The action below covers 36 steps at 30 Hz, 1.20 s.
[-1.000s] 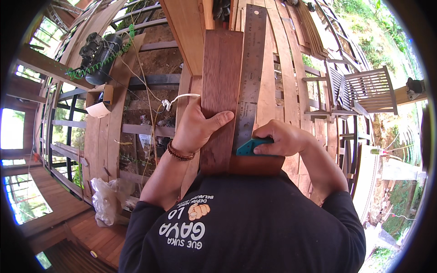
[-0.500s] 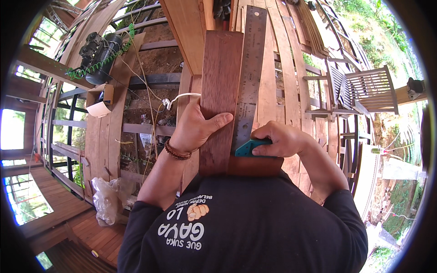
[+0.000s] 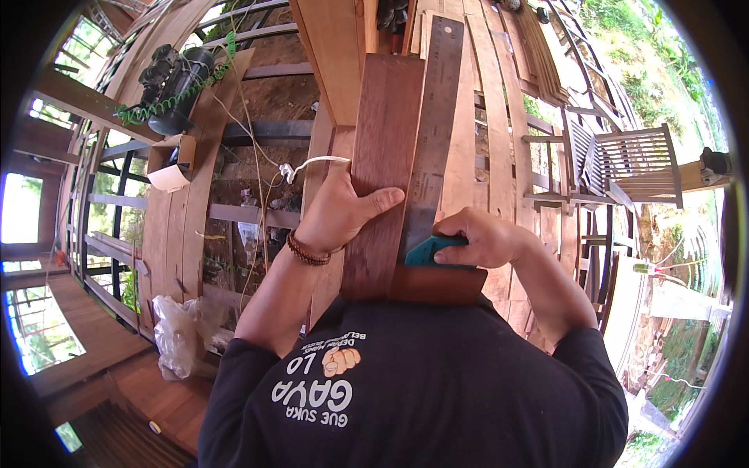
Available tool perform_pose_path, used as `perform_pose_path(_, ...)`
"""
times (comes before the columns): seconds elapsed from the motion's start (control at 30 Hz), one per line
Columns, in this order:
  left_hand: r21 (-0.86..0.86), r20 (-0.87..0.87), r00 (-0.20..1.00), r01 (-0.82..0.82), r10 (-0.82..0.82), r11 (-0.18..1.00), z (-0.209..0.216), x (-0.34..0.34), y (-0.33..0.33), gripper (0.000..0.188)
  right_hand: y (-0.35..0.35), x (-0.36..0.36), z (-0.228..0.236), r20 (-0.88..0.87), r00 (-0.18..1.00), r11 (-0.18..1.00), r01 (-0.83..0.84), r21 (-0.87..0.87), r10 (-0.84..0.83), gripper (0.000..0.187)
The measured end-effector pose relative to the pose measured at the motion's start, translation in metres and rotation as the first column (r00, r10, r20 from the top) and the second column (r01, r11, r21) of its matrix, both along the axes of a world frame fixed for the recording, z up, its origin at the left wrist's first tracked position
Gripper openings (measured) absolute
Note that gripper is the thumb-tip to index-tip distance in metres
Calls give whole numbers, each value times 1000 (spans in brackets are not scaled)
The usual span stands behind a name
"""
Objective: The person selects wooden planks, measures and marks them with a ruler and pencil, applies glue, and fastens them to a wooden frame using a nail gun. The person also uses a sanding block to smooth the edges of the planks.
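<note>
A reddish-brown wooden board point(image 3: 388, 140) stretches away from my chest, its near end against my shirt. My left hand point(image 3: 351, 210) grips it from the left, thumb lying across the top face and the other fingers hidden beneath. Along the board's right side lies the metal blade of a try square point(image 3: 437, 117). My right hand point(image 3: 476, 238) is closed round the square's teal handle, thumb and bent forefinger on it. Just below that handle, a shorter dark reddish wood piece point(image 3: 438, 284) sits crosswise by the board's near end.
Pale planks point(image 3: 499, 140) run lengthwise at right, beside a slatted wooden chair point(image 3: 636, 164). An air compressor point(image 3: 175, 86) with a green coiled hose stands far left, near an open cardboard box point(image 3: 172, 164). A plastic bag point(image 3: 178, 335) lies lower left. Gaps show between the floor beams.
The far ends of the board and the square's blade have shifted slightly to the right in view. Both hands keep their holds.
</note>
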<state>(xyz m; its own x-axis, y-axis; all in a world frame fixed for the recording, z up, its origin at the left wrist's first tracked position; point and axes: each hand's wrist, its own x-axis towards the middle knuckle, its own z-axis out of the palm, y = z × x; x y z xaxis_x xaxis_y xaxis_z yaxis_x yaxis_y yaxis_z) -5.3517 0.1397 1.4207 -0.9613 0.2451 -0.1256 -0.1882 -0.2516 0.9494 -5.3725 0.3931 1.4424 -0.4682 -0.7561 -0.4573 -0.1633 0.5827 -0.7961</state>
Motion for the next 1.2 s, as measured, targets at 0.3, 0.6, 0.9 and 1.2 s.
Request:
perform_pose_path(0.3, -1, -206, 921, -340, 332, 941, 14, 11, -45, 19, 17, -35, 10, -357, 797, 873, 449, -191, -488, 16)
perform_pose_path(0.6, -408, -521, 649, -760, 555, 506, -51, 42, -74, 17, 24, -19, -38, -260, 763, 806, 563, -183, -592, 17)
perform_pose_path(0.9, -495, -427, 705, -706, 566, 507, -76, 50, -57, 16, 21, -19, -44, -322, 783, 847, 496, -194, -532, 19)
perform_pose_path(1.2, 139, 128, 925, -375, 359, 917, -10, 18, -69, 28, 13, -28, 29, -379, 897, 966, 158, -205, -227, 21)
